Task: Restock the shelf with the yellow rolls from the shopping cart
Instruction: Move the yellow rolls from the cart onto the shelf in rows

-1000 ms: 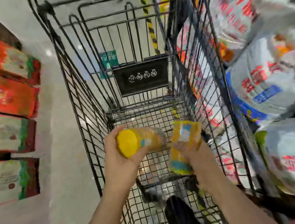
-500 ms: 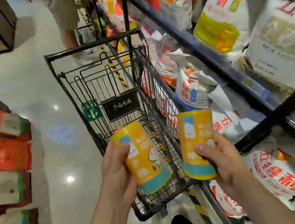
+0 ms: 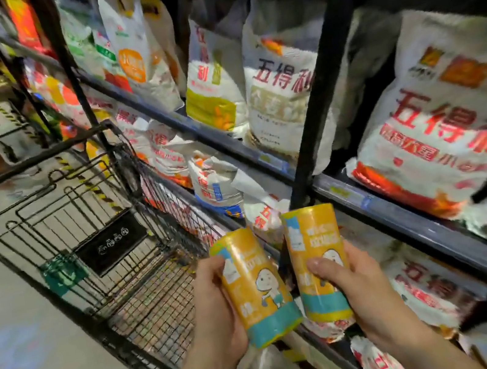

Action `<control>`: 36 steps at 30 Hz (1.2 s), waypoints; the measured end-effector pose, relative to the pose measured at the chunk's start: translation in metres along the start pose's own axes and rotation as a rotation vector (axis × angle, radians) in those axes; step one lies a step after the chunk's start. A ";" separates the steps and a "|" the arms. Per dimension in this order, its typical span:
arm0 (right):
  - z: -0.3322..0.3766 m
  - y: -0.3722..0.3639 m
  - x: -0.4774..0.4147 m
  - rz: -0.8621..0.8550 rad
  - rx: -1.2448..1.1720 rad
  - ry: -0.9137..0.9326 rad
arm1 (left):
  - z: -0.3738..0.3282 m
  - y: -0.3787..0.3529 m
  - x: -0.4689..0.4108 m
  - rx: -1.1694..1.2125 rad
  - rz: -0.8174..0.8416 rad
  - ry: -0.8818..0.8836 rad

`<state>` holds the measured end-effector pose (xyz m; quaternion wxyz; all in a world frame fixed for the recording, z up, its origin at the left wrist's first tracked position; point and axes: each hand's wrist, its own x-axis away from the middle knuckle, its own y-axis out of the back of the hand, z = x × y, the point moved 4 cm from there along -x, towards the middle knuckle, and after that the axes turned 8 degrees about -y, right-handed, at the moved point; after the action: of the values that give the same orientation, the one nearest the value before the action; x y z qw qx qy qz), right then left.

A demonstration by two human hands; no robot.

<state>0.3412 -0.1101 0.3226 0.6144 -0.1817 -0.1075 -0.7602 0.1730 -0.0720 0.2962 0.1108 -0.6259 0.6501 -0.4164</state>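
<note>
Two yellow rolls, upright, label-out for shelving: my left hand [image 3: 215, 314] grasps one [image 3: 257, 285], my right hand [image 3: 360, 290] the other [image 3: 316, 264], beside the shelf's front edge [image 3: 402, 215].

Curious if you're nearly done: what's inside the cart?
In the cart, only wire floor and a black sign show. The left hand and its yellow roll cover one corner.
</note>
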 end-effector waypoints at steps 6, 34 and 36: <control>0.000 0.078 0.036 -0.139 -0.054 0.023 | 0.053 -0.054 0.007 -0.185 0.129 0.157; -0.043 0.445 0.296 -0.478 -0.233 0.245 | 0.323 -0.326 0.215 -0.622 0.550 -0.011; -0.043 0.464 0.314 -0.505 -0.233 0.264 | 0.339 -0.345 0.230 -0.640 0.600 -0.004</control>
<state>0.7303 -0.5105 0.3839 0.3896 -0.1181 0.0196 -0.9132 0.6028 -0.3716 0.4042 0.0289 -0.4130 0.8991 -0.1421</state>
